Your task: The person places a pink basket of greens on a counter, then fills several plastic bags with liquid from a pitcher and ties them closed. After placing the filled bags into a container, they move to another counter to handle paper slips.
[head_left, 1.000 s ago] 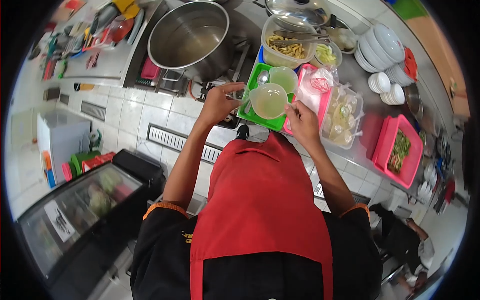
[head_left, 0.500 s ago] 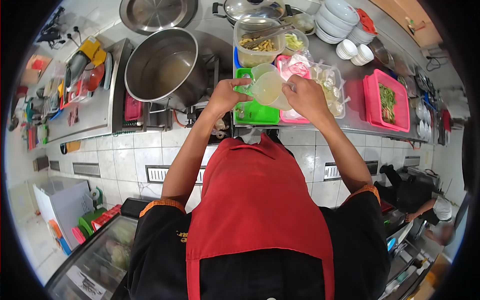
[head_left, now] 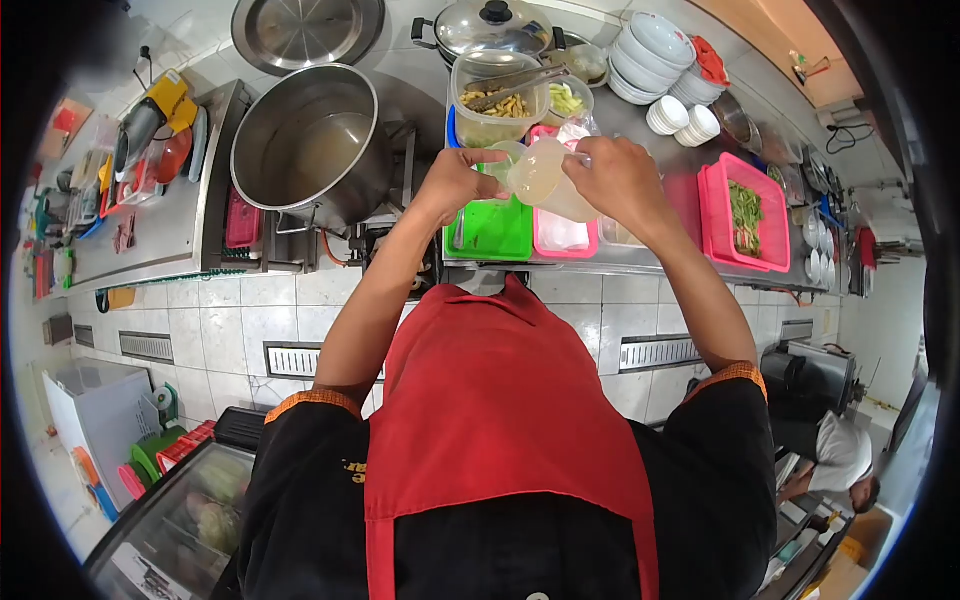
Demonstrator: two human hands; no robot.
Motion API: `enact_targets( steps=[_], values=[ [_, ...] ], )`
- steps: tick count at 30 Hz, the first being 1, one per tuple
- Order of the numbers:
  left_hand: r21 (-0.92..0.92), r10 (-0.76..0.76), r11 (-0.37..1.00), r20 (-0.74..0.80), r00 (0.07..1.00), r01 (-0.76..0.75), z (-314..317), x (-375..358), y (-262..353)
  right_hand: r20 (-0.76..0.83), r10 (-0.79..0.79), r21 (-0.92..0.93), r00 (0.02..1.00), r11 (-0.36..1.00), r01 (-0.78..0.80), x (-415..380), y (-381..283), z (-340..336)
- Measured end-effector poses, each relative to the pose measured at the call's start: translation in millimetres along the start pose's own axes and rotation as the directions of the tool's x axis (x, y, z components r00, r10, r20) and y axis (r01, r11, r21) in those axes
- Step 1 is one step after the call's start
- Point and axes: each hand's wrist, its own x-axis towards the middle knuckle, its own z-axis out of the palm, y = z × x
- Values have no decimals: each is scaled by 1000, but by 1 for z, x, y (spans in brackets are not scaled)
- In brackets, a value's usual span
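My right hand (head_left: 615, 180) is closed on the handle of a translucent measuring jug (head_left: 547, 180), which is tilted to the left. Pale liquid shows inside it. Its rim meets a smaller clear cup (head_left: 504, 160) that my left hand (head_left: 462, 185) grips between thumb and fingers. Both vessels hang above a green tray (head_left: 492, 232) and a pink tray (head_left: 565, 245) with white plastic in it. Beyond them stands a clear tub (head_left: 500, 110) of brownish food with tongs across its top.
At the left stands a large steel pot (head_left: 310, 140) with liquid. A pink basket (head_left: 745, 215) of greens and stacked white bowls (head_left: 650, 55) are on the right. Behind are a lidded pan (head_left: 492, 28) and a round tray (head_left: 305, 30). A person (head_left: 835, 455) is at the lower right.
The jug is tipped further toward the cup. The view has shifted, so the counter items sit further left. The person at the right has changed posture.
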Motion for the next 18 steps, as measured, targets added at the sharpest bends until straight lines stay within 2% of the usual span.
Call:
enact_targets(
  steps=[5,18],
  values=[
    [-53,-26,998,-59,998,23,7,0,15,11,-43,-17,999,999,44,11,3,-15],
    [6,-42,999,-143,989,43,20,12,26,-27,-127,-15,992,992,127,21,17,-28]
  ],
)
